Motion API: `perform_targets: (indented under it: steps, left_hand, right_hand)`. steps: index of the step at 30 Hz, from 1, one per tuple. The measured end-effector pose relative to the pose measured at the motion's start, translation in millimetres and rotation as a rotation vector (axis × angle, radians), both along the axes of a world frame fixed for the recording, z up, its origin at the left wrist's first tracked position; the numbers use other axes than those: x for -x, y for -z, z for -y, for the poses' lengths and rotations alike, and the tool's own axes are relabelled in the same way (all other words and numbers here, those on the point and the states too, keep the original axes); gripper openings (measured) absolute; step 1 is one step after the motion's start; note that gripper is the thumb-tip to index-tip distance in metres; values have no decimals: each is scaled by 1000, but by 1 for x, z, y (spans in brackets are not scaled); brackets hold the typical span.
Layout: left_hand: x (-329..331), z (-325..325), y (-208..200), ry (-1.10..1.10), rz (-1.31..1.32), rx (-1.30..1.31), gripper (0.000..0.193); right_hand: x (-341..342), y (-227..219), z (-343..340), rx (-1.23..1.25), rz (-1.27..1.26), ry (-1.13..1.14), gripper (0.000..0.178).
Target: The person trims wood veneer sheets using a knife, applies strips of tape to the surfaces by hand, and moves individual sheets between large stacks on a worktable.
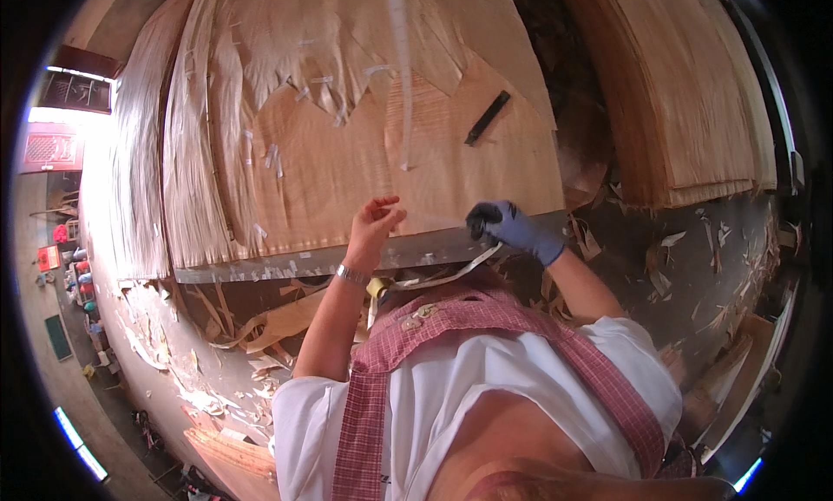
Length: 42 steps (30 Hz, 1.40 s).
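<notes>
My left hand [375, 229] is bare, with a metal watch band at the wrist. It hovers at the near edge of a pale wood veneer sheet [330, 180], fingers curled toward the thumb; anything between them is too faint to make out. Level with it, my right hand [514, 230] wears a blue glove with dark fingertips. Its fingers pinch a thin whitish tape strip [451, 277], which runs back to a yellowish tape roll [378, 288] at my waist. Short tape pieces [272, 157] stick to the veneer. A black, narrow bar-shaped tool [488, 117] lies on the sheet's right part.
A long pale strip [402, 85] extends from the top edge over the veneer. Beyond the sheet's jagged edge lie more veneer layers [252, 32]. Another veneer stack [685, 93] stands at the right. Wood scraps [286, 323] litter the surface below the grey table edge [330, 260].
</notes>
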<state>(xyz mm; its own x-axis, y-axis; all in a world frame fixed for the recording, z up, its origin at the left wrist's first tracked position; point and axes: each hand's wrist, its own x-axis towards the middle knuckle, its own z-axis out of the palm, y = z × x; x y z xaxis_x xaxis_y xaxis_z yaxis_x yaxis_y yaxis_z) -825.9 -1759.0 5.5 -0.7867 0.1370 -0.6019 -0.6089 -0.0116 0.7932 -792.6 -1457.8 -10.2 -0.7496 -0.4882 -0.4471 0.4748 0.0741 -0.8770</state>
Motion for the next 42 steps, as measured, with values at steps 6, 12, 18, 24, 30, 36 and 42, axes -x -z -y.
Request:
perform_targets:
  steps: [6,12,18,24,30,36,42]
  left_hand:
    - [72,-87,-27,-295,-322,-35,22]
    - [121,-115,14,199,-447,634,32]
    - [148,-147,39,570,-941,1072,46]
    - [163,-149,77,680,-1070,1150,53]
    - [168,-147,78,704,-1054,1130,57]
    - [197,-170,53,554,-962,1116,58]
    - [211,-199,76,517,-974,1221,57]
  right_hand:
    - [91,8,-43,-44,-147,250,17]
    - [148,34,-23,-11,128,562,20]
    - [139,46,-28,10,189,610,20]
    - [145,46,-35,-561,-199,406,16]
    - [206,49,-62,-941,-1079,437,15]
    - [278,58,-83,-273,-73,353,22]
    - [292,89,-90,-373,-112,271,24]
